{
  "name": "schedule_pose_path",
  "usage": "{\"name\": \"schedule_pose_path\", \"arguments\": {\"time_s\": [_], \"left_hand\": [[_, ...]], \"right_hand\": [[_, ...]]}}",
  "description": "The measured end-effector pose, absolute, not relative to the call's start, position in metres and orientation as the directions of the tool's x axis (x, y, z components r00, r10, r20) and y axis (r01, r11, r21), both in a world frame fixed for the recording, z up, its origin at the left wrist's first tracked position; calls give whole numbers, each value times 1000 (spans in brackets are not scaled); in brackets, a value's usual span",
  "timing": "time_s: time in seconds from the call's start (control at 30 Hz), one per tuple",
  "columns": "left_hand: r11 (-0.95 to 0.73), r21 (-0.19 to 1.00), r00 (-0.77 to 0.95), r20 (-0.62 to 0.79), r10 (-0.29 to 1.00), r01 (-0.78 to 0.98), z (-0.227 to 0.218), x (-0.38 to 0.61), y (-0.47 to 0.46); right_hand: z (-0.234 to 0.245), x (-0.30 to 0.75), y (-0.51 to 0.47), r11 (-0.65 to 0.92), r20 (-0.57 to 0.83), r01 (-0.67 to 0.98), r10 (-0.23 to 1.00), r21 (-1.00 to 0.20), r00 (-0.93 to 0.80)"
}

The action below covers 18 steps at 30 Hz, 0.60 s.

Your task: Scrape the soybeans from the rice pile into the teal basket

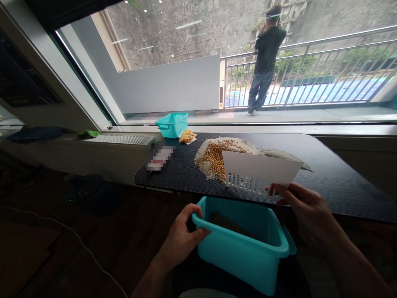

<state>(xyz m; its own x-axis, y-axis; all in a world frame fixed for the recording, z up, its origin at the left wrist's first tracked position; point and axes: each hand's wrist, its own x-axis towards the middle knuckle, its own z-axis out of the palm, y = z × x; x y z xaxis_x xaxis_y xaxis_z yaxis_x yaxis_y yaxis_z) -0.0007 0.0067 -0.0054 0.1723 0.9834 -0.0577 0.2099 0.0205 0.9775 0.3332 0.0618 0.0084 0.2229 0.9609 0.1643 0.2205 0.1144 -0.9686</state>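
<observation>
My left hand (182,234) grips the left rim of a turquoise plastic bin (240,260) below the table's front edge. Small dark greenish grains (231,223) lie in the bin's bottom. In my right hand (302,203) is a white flat panel with a row of slots (262,165), pinched at its lower right corner above the bin's far side. Something small and red shows by my right fingertips. Behind the panel, a spread of yellow-brown beans (214,159) and white grains (206,169) covers part of the table; the panel hides some of it. A greyish grain pile (281,154) lies right of it.
On the dark table (335,182), a second turquoise bin (173,125) stands at the back left beside a crumpled yellow thing (187,135). A blurred-out device (161,158) lies at the left edge. Beyond the window, a person (267,58) stands at a railing.
</observation>
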Motion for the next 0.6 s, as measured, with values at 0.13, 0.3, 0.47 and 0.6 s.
{"name": "schedule_pose_path", "arguments": {"time_s": [0.13, 0.3, 0.47, 0.6], "left_hand": [[34, 976, 173, -72, 982, 216, -6, -1, 7], [44, 974, 178, -84, 980, 221, -7, -1, 7], [36, 973, 169, -76, 983, 228, -4, 0, 7], [38, 976, 174, -77, 982, 214, -5, 0, 8]], "right_hand": [[4, 337, 64, 112, 167, 207, 949, -972, 269], [7, 334, 71, 112, 163, 237, 965, -965, 205], [11, 332, 66, 101, 145, 218, 970, -971, 195], [11, 332, 67, 100, 146, 217, 968, -971, 206]]}}
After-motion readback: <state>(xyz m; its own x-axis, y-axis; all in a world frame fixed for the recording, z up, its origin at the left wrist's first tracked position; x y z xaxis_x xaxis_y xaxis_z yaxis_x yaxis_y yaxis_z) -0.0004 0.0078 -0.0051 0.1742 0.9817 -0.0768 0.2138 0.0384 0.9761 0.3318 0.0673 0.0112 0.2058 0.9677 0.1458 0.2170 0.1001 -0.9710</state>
